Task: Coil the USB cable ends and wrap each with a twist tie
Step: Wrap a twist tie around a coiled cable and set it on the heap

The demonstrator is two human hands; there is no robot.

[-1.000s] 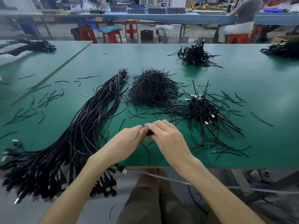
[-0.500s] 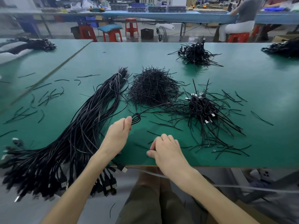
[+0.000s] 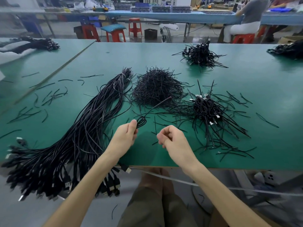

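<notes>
My left hand [image 3: 126, 135] pinches a small coiled loop of black USB cable [image 3: 142, 122] just above the green table [image 3: 262, 89]. The cable's free tail runs up and right toward the heap of black twist ties [image 3: 155, 89]. My right hand [image 3: 172, 139] hovers beside it with its fingers curled, and the short black end of a twist tie [image 3: 154, 143] sticks out at its thumb. The two hands are apart. A thick bundle of uncoiled black USB cables [image 3: 78, 136] lies to the left, with its plugs hanging over the front edge.
A pile of coiled, tied cables [image 3: 206, 108] sits right of the tie heap, and another pile [image 3: 200, 54] lies farther back. Loose ties are scattered over the table. Red stools [image 3: 115, 35] and a seated person [image 3: 246, 22] are behind it.
The hands, joined one second ago, have separated. My left hand lifted the coil forward and left. My right hand went down to the table among loose ties, then rose with curled fingers.
</notes>
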